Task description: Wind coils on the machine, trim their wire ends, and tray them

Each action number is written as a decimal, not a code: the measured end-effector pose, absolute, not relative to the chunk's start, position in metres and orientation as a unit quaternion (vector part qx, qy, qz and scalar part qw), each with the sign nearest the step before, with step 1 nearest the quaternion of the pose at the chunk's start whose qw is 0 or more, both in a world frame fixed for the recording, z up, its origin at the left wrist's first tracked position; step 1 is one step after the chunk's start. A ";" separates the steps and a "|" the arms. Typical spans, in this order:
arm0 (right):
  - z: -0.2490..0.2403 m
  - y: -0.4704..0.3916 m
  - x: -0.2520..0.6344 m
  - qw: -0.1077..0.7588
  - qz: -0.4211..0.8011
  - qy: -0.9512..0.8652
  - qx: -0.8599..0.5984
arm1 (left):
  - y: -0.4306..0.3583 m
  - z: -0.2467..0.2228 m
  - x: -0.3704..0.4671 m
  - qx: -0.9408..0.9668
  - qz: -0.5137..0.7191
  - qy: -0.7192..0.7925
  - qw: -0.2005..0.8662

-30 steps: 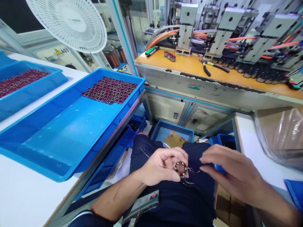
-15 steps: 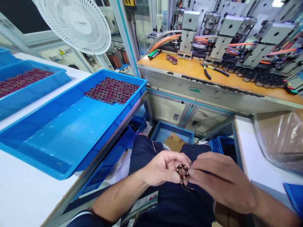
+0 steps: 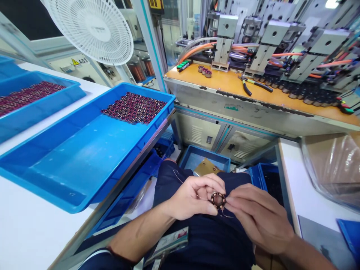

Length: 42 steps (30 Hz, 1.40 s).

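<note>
Wound ring (image 3: 218,207) is lower centre of frame, above the lap, wound face toward camera. Left hand (image 3: 197,197) pinches it by the left edge, thumb below, fingers curled behind. Right hand (image 3: 258,215) has thumb and fingers drawn together at the ring's right edge; can't tell if they grip a wire. Those fingertips block that edge, left fingers hide the back. Thin wire ends (image 3: 226,215) stick out below the ring, another wire (image 3: 177,176) loops off left over the trousers

Around: large blue tray (image 3: 70,150) left of frame, parts (image 3: 137,108) packed at its far end, second filled tray (image 3: 42,111) far left, fan (image 3: 95,30) upper left. Orange bench top (image 3: 225,80) upper right carries pliers (image 3: 254,86), pens (image 3: 184,65), a few loose coils (image 3: 204,71), dark cylinders (image 3: 306,92). Badge (image 3: 170,242) hangs bottom centre
</note>
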State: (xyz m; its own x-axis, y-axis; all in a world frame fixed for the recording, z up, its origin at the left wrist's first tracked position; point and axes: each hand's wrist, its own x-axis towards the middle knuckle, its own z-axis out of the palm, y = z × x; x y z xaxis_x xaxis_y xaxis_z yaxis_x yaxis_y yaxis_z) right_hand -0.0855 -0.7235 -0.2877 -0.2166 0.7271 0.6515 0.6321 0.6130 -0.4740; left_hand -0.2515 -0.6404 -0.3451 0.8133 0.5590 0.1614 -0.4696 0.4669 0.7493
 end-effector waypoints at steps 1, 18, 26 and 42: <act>-0.291 -0.725 -0.087 0.457 0.067 -0.766 -0.448 | -0.641 -0.345 -0.251 0.438 0.318 0.055 0.839; -0.309 -0.731 -0.092 0.461 0.015 -0.740 -0.489 | -0.646 -0.340 -0.265 0.528 0.284 0.128 0.790; -0.312 -0.732 -0.094 0.465 0.001 -0.725 -0.507 | -0.650 -0.343 -0.260 0.500 0.305 0.134 0.799; -0.318 -0.742 -0.070 0.433 -0.087 -0.779 -0.445 | -0.647 -0.351 -0.250 0.381 0.323 -0.022 0.866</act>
State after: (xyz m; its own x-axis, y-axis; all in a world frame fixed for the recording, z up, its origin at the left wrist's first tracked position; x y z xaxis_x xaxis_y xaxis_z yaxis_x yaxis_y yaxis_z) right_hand -0.0696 -0.7421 -0.3176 -0.2287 0.6175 0.7526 0.7690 0.5886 -0.2493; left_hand -0.2496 -0.6468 -0.3510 0.7905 0.5422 0.2847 -0.5762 0.5010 0.6457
